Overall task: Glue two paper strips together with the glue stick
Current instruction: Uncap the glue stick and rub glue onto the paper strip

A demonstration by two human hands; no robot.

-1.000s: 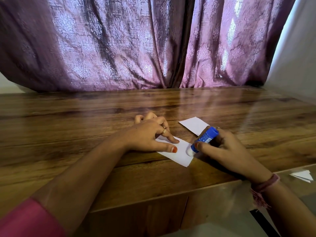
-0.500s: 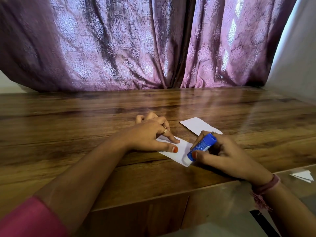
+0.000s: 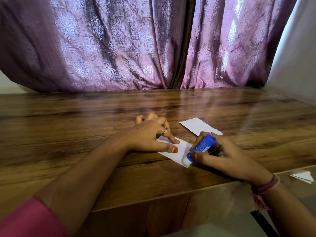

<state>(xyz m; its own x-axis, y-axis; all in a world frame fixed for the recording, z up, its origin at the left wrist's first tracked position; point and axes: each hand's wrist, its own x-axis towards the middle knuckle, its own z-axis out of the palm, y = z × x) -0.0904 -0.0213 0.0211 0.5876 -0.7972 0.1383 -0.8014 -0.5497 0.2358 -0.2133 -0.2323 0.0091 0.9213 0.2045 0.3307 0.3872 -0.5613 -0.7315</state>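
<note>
Right hand (image 3: 220,154) grips glue stick (image 3: 201,147) on near strip (image 3: 181,149), left hand (image 3: 150,135) pressing flat-fingered; second strip (image 3: 196,126) lies just behind.

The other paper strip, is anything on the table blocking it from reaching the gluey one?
Nothing visible on the bare table between them. The far strip lies just behind the near strip; only the right hand with the glue stick hovers there.

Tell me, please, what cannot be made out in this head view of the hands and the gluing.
- Near paper strip: its left end lies hidden under the left hand.
- Far paper strip: its near end is covered by the right hand.
- Glue stick: the label is too small to read, and any glue film on the paper does not show.
- White paper at the right: cut off by the edge.
</note>
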